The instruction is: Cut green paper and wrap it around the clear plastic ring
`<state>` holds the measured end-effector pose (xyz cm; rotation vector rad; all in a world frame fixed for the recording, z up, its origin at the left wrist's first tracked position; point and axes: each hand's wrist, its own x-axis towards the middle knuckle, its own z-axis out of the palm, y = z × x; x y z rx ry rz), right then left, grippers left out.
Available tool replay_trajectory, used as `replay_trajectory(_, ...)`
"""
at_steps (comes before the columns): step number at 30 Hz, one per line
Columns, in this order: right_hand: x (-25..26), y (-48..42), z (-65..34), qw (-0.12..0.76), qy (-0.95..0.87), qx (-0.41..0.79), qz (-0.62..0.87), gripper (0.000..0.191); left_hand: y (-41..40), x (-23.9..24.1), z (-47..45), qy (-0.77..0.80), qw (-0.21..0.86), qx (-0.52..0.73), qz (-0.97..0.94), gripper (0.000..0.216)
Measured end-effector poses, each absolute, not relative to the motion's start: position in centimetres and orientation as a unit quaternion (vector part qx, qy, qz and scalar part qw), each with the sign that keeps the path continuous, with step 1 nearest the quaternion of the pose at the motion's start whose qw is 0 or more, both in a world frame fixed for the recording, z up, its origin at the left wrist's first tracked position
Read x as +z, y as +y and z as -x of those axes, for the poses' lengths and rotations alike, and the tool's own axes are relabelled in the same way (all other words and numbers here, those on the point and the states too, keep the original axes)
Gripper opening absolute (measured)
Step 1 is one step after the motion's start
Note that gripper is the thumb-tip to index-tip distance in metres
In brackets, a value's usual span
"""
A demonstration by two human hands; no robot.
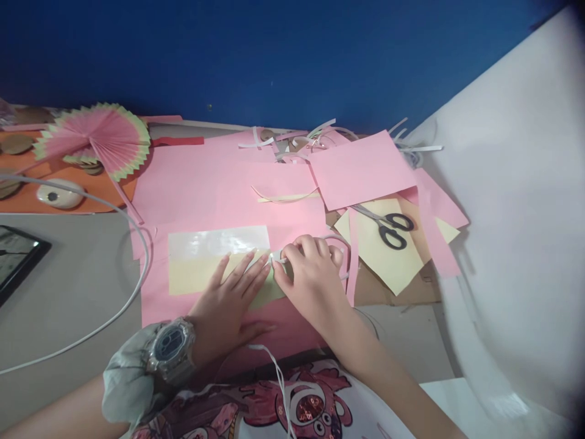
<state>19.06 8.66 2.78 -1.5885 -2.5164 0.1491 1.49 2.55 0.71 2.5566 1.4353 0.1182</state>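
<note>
My left hand lies flat, fingers stretched, over a pale yellow sheet of paper. A glossy whitish band runs along the upper part of that sheet. Just right of its fingertips, my right hand is closed in a pinch on a narrow white strip at the sheet's right end. Part of the strip is hidden under the fingers. Beneath everything is a large pink sheet.
Black-handled scissors rest on yellow paper at right, beside a pink sheet and paper scraps. A folded fan and white mouse are at left. A white cable loops near a dark-framed device.
</note>
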Motion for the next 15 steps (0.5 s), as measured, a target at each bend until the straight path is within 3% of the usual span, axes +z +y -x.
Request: replay_trajectory(15, 3.51, 8.9, -19.17, 0.061, -0.821, 0.005, 0.567, 0.011, 2.13, 0.8, -1.42, 0.498, 0.099, 0.053, -0.86, 0.079)
